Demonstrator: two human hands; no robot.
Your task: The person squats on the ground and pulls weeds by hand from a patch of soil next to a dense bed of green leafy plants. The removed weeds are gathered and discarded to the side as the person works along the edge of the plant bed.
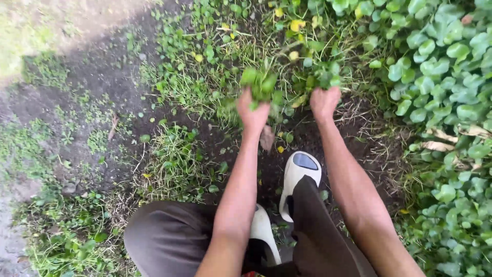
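Note:
My left hand (252, 112) is shut on a clump of green weeds (262, 83), lifted a little above the dark soil. My right hand (324, 101) is closed around low green plants (328, 78) at the edge of the leafy patch; what lies inside its fingers is hidden. Both arms reach forward from my crouched body, over my knees in dark trousers (169, 236). My white shoes (300, 172) stand on bare soil just behind the hands.
A dense bed of round-leaved ground cover (441, 102) fills the right side. Grass and small weeds (177, 159) grow left of my hands. Bare dark soil (102, 66) stretches at the upper left, with a pale sunlit strip (20, 41) beyond it.

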